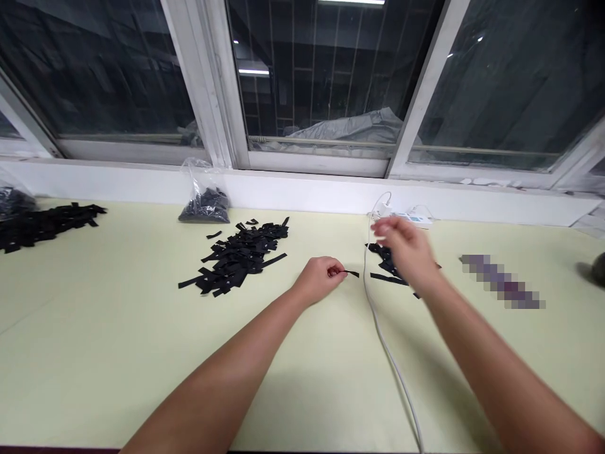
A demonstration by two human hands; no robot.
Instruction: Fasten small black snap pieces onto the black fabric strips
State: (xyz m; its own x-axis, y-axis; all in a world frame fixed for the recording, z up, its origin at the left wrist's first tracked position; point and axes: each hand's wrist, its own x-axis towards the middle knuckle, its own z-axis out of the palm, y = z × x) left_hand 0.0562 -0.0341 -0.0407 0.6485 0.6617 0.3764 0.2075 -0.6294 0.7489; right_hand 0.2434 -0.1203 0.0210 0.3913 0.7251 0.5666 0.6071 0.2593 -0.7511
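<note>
My left hand (320, 279) is closed in a pinch over the table, and a short black fabric strip (352, 273) sticks out to the right from its fingertips. Raised above the smaller heap of black strips (382, 257) on the right is my right hand (407, 247), smeared by motion. Whether its fingers hold anything I cannot make out. It hides part of that heap. One longer black strip (388, 279) lies at the heap's near edge. Left of my left hand spreads a larger pile of black strips (243, 255), some with tiny light spots.
A white cable (378, 321) runs between my hands to a power strip (416, 218) at the back. A clear bag of black pieces (205, 205) stands by the sill. Another black pile (51, 222) lies far left. At right are a pixelated item (503, 282) and a dark round object (599, 270).
</note>
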